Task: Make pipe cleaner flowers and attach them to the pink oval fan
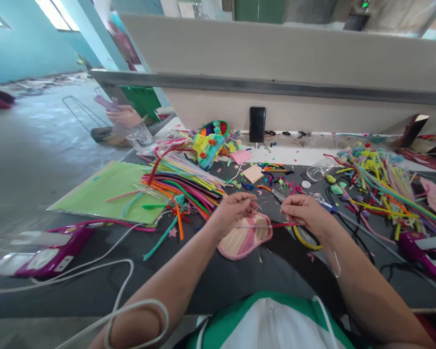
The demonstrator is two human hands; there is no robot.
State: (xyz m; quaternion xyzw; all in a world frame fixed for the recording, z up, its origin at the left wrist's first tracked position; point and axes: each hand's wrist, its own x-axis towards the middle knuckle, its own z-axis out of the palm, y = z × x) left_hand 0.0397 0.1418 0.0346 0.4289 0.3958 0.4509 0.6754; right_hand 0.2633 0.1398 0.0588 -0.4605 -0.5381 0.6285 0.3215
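Note:
A pink and cream striped oval piece (245, 240) with a pink fuzzy edge lies on the dark table between my forearms. My left hand (236, 211) is over its upper left edge, fingers curled together. To the right, my right hand (301, 213) has thumb and forefinger pinched. A faint thin strand shows between the hands; what either one grips is too fine to make out. One red-pink pipe cleaner (284, 225) extends from the oval piece to below my right hand. A yellow pipe cleaner (307, 241) curves beside my right wrist.
Pipe cleaner bundles lie left (189, 182) and right (381, 179). A green sheet (109, 191) is at left. Beyond my hands are scissors (276, 195), colourful scraps and a phone (257, 124) against the partition. Purple devices (54, 252) with cables sit at both sides.

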